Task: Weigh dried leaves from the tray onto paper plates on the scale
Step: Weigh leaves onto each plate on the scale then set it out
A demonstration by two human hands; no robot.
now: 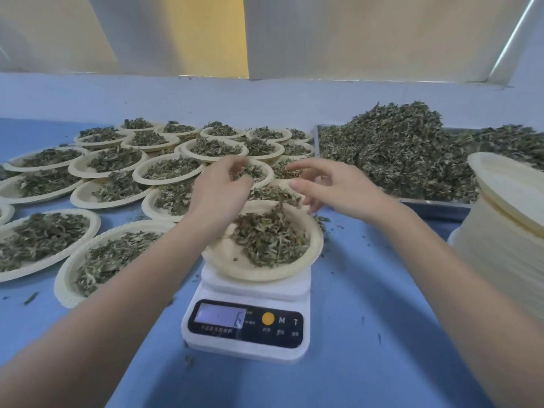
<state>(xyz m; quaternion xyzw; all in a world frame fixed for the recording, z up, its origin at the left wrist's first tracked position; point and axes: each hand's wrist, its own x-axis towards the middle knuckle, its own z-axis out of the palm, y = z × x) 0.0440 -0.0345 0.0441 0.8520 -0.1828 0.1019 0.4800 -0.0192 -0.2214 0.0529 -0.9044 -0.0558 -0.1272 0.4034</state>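
Observation:
A white digital scale (247,328) stands on the blue table, its lit display facing me. On it sits a paper plate (229,260) with a heap of dried leaves (270,237) on its right half. My left hand (220,187) hovers above the plate's far left rim and grips a clump of dried leaves in curled fingers. My right hand (326,187) hangs over the far right rim with loosely spread fingers and holds nothing. A metal tray (435,206) at the right carries a big pile of dried leaves (397,151).
Several filled paper plates (85,169) cover the table's left and back, two of them (17,273) close to the scale. A tall stack of unused plates (506,231) stands at the right edge. A pale wall ledge runs behind. Leaf crumbs dot the blue tabletop (368,334).

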